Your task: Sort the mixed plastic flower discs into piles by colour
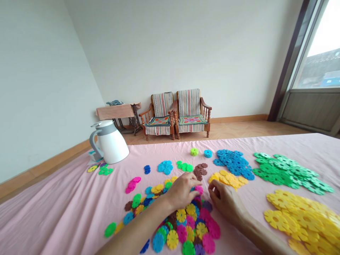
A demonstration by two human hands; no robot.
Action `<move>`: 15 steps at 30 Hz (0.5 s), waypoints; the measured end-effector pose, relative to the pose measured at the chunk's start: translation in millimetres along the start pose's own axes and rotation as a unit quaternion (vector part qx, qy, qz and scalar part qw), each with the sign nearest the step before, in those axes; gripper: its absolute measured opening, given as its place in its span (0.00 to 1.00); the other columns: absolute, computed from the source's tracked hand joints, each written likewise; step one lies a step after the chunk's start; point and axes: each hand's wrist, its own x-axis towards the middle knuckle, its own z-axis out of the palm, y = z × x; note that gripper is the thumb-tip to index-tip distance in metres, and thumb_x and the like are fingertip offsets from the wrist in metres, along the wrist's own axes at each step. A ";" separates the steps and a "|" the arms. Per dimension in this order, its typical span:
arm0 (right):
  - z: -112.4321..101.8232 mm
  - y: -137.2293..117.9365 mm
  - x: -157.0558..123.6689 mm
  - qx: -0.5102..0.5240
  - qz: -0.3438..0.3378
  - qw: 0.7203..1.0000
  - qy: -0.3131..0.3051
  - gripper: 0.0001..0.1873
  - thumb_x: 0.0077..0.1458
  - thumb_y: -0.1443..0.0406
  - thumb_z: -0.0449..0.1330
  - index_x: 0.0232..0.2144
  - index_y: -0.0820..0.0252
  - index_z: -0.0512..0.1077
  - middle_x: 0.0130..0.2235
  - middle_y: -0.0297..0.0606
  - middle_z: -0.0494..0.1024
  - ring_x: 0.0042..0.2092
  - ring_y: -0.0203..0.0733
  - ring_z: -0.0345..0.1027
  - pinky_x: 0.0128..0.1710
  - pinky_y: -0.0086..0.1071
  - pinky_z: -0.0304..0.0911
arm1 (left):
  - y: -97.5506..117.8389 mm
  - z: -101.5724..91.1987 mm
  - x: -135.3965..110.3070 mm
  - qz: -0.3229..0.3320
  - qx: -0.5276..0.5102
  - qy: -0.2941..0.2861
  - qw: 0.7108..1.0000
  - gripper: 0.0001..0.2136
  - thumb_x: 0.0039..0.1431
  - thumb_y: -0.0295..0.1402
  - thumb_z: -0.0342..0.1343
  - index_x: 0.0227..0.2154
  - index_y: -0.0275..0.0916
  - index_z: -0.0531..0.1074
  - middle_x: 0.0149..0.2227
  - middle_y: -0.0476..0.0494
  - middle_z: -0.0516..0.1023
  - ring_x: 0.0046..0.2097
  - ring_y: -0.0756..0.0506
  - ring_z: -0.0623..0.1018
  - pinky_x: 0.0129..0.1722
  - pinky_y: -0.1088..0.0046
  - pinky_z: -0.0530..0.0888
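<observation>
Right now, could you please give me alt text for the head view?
A left hand and right hand reach into a mixed heap of plastic discs on a pink cloth; beyond lie a blue pile, green pile and yellow pile.

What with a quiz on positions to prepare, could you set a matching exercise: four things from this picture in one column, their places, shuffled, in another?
Things:
1. white jug
2. green pile
3. large yellow pile
4. mixed-colour pile

Places:
a. under the left hand
b. far left
c. near right corner
d. far right, behind the large yellow pile

Pairs: 1-b, 2-d, 3-c, 4-a.
</observation>
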 end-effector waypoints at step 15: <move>0.4 -0.6 -0.6 -0.029 0.002 0.999 -0.018 0.08 0.53 0.67 0.48 0.27 0.58 0.65 0.19 0.29 0.69 0.22 0.35 0.62 0.22 0.26 0.48 | -4.8 2.6 -6.5 -0.046 -0.006 0.061 0.997 0.09 0.56 0.23 0.51 0.32 0.39 0.75 0.34 0.44 0.78 0.39 0.46 0.75 0.39 0.72 0.70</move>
